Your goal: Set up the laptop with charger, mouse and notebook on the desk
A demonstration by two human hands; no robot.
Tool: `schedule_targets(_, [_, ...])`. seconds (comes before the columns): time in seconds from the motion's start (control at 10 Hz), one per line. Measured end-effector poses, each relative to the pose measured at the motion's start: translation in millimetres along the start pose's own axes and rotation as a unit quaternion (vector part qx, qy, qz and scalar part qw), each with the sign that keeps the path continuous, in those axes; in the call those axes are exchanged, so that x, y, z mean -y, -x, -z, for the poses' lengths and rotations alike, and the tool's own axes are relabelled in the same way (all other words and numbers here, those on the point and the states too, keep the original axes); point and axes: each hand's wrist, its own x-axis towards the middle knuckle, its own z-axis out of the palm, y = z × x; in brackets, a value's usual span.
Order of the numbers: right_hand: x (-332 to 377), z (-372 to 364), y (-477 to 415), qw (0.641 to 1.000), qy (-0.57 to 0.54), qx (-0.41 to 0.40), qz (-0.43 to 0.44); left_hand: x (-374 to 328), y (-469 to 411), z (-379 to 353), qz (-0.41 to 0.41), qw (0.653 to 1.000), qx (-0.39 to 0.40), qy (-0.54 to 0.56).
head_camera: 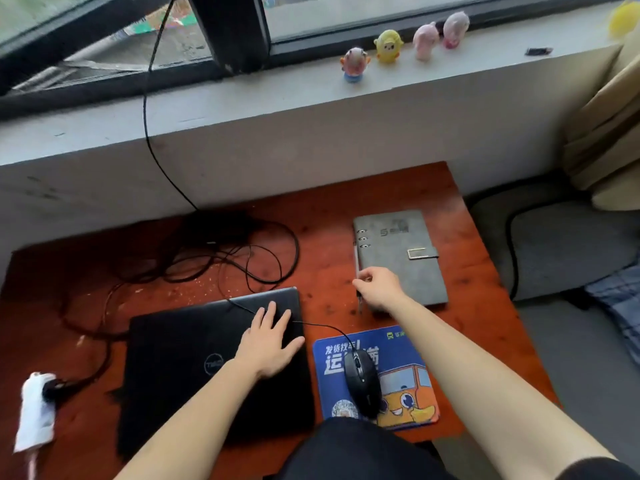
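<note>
A closed black laptop [194, 362] lies on the red-brown desk [332, 216]. My left hand [270, 344] rests flat on its lid, fingers spread. A black wired mouse [362, 379] sits on a blue cartoon mouse pad [412, 375], its cord running over the laptop. A closed grey ring-bound notebook [405, 258] lies at the back right. My right hand [379, 287] is at the notebook's near left corner, fingers pinched on a thin pen [358, 268] that lies along its spine. Black charger cables [221, 258] tangle behind the laptop.
A white power strip [36, 410] with a black plug lies at the desk's left front. One cable climbs to the window. Several small toy figures [388, 46] stand on the grey sill. A grey seat cushion [568, 244] and beige curtain are on the right.
</note>
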Motion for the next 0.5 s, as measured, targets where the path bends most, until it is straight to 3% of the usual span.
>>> schedule_targets(0.3, [-1, -30, 27, 0.982, 0.189, -0.026, 0.006, 14, 2, -1, -0.044, 0.999, 0.009, -0.004])
schedule_targets(0.4, [2, -24, 38, 0.984, 0.176, -0.009, 0.019, 21, 5, -1, -0.056, 0.998, 0.019, -0.008])
schedule_targets(0.5, [19, -6, 51, 0.994, 0.082, -0.027, 0.065, 23, 10, -4, -0.072, 0.997, 0.016, -0.012])
